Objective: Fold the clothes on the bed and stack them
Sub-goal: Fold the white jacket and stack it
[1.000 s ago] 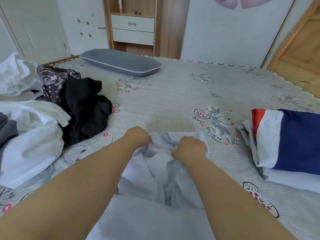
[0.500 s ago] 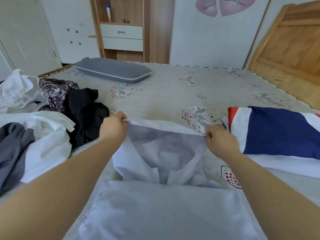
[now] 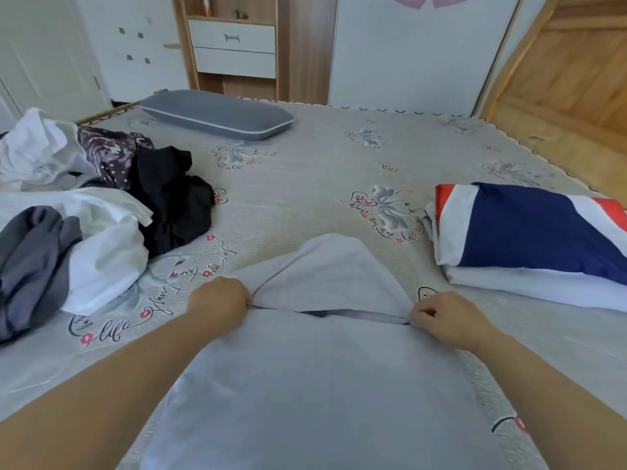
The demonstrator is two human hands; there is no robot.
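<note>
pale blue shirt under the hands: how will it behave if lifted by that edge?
The pale blue shirt is probably floppy: it creases where both hands pinch it. Likely light, thin cloth lying flat on the bed. Its far flap may unfold.

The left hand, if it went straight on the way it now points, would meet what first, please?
Probably only bare bedsheet; the left hand, pinching the pale blue garment, points up the bed. Depth is unclear.
</note>
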